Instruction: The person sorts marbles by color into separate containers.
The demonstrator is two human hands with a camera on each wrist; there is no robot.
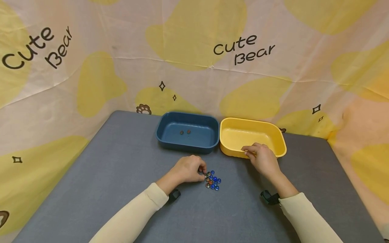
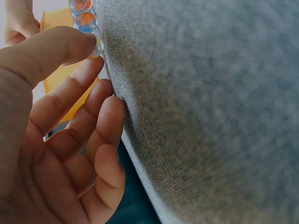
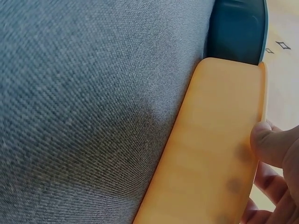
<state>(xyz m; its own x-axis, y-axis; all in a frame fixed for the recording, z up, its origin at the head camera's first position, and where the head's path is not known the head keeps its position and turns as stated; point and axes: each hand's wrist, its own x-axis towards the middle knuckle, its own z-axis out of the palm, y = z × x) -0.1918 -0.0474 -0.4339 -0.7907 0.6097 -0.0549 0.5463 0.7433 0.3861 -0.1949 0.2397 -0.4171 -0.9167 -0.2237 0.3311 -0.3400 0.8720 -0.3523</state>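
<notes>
Blue and orange marbles (image 1: pixel 215 179) lie clustered just beside the left hand (image 1: pixel 189 169).

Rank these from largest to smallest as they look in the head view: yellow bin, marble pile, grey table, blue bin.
1. Grey table
2. Blue bin and yellow bin: they look too alike to rank
3. Marble pile

Two hands (image 1: pixel 186 169), two bins (image 1: pixel 188 147), dozen-plus marbles (image 1: pixel 215 179)

Yellow-blotched cloth backdrop (image 1: pixel 194 33) behind grey tabletop (image 1: pixel 237 209)
</notes>
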